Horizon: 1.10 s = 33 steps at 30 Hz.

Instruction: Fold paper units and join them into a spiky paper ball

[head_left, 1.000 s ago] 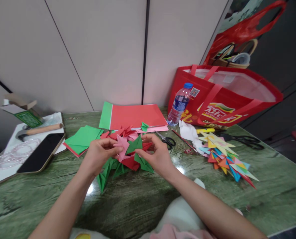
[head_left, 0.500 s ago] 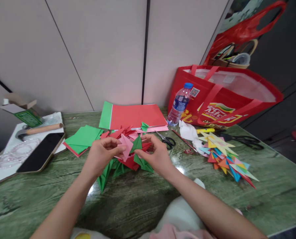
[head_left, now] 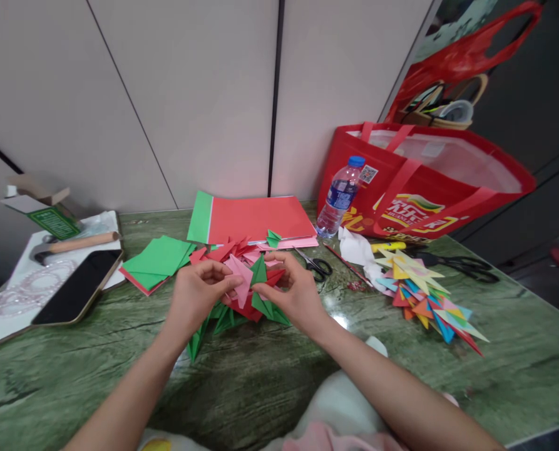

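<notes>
My left hand [head_left: 201, 291] pinches a pink folded paper piece [head_left: 240, 275] by its left side. Facing it, my right hand [head_left: 295, 291] has thumb and fingers closed on a green folded paper piece [head_left: 259, 271]. The two pieces meet or nearly meet at their edges; I cannot tell whether they are joined. Under and behind both hands lie more folded pieces: green ones [head_left: 226, 318] in front, red ones [head_left: 227, 250] behind. One small green folded piece [head_left: 273, 238] rests farther back by the paper sheets.
Red sheets [head_left: 260, 216] lie against the wall, green squares [head_left: 157, 260] at left. Scissors [head_left: 321, 269], a water bottle [head_left: 338, 200] and a red bag [head_left: 448, 188] stand or lie right of centre. A multicoloured paper chain [head_left: 429, 297] is at right; a phone [head_left: 79, 288] and hammer [head_left: 72, 245] at left.
My left hand has moved slightly right with the pink piece, bringing it closer to the green one. My right hand has barely moved.
</notes>
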Motion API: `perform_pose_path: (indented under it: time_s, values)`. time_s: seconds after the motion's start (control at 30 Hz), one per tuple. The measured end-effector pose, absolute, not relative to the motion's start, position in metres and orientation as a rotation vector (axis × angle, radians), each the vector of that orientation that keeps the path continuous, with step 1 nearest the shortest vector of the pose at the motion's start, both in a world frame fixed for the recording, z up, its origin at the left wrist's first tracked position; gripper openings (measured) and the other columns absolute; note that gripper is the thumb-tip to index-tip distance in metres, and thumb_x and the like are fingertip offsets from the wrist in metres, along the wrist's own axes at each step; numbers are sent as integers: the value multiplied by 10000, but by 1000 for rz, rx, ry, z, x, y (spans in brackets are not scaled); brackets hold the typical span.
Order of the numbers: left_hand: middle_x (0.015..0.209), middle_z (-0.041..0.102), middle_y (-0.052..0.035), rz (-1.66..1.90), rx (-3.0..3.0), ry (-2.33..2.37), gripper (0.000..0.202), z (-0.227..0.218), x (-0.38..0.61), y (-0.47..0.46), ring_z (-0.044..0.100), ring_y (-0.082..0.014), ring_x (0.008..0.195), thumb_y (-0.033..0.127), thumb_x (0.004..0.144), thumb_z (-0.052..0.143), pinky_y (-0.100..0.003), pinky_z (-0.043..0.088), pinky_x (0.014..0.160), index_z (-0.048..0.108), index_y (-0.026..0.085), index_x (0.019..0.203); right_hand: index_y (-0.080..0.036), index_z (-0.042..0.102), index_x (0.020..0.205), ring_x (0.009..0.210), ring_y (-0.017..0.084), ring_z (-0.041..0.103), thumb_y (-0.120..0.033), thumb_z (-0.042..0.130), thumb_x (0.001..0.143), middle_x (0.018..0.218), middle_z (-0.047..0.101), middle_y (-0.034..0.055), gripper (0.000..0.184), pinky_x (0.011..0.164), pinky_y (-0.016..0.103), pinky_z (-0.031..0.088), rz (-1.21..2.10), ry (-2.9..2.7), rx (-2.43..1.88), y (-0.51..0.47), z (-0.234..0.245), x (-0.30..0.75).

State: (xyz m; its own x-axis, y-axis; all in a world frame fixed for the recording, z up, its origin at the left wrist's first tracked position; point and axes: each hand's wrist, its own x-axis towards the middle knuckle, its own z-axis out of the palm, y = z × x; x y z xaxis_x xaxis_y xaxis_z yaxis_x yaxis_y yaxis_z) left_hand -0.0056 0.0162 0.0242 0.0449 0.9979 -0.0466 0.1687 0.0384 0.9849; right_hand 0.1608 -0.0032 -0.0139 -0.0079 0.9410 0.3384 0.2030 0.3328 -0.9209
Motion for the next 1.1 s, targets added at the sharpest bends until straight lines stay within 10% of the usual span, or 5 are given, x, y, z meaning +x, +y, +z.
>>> perform_pose_path:
  time_s: [1.1]
  values:
    - [684, 573, -29, 1088, 1803, 1371, 252, 14, -4, 15, 522, -158, 670, 378, 660, 641, -261, 389, 609, 569, 161, 554, -265, 518, 1226, 547, 121, 476, -286, 704, 700, 703, 590, -10, 558, 545, 240, 447, 758, -1551, -1066, -2, -18, 161]
